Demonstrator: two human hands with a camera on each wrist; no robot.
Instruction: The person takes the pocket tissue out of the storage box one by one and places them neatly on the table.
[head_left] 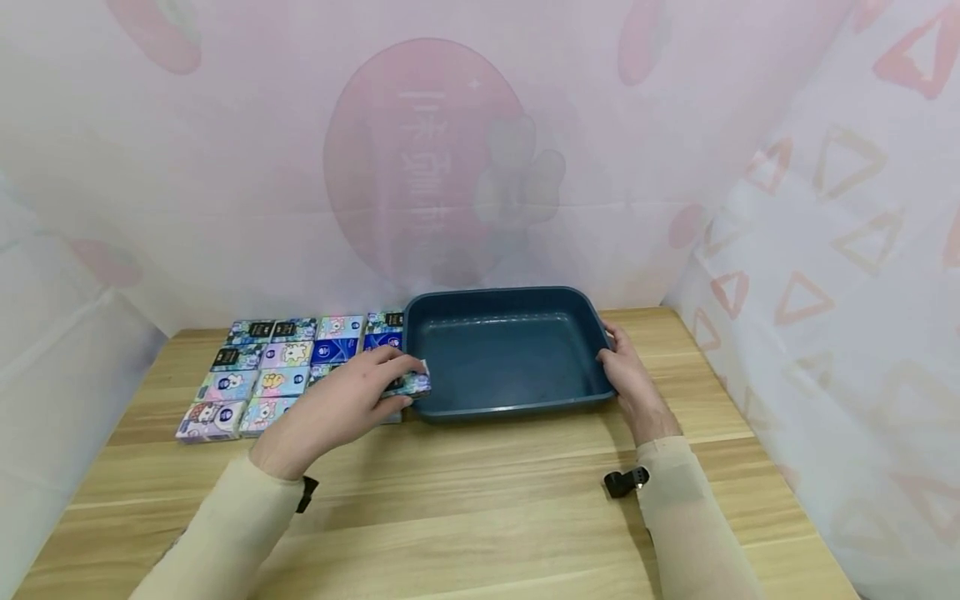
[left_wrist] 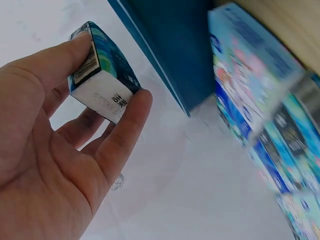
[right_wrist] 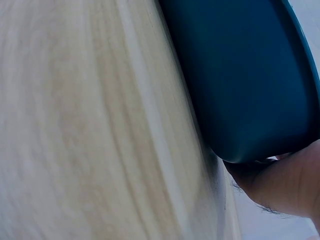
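Observation:
My left hand (head_left: pixel 352 396) pinches a small patterned tissue pack (head_left: pixel 417 384) between thumb and fingers, beside the left wall of a dark blue plastic tub (head_left: pixel 513 360). Up close in the left wrist view, the pack (left_wrist: pixel 107 82) shows a blue-green printed side and a white end with dark lettering. At the tub's right side, my right hand (head_left: pixel 630 377) grips the rim, thumb on the near side; most of its fingers are hidden behind the wall. The right wrist view catches only part of that hand (right_wrist: pixel 287 187) under the tub's corner.
Left of the tub, several tissue packs (head_left: pixel 282 381) lie in rows on the wooden table (head_left: pixel 465 508), partly covered by my left hand. A printed pink-and-white cloth (head_left: pixel 600 167) hangs behind the table and along its sides.

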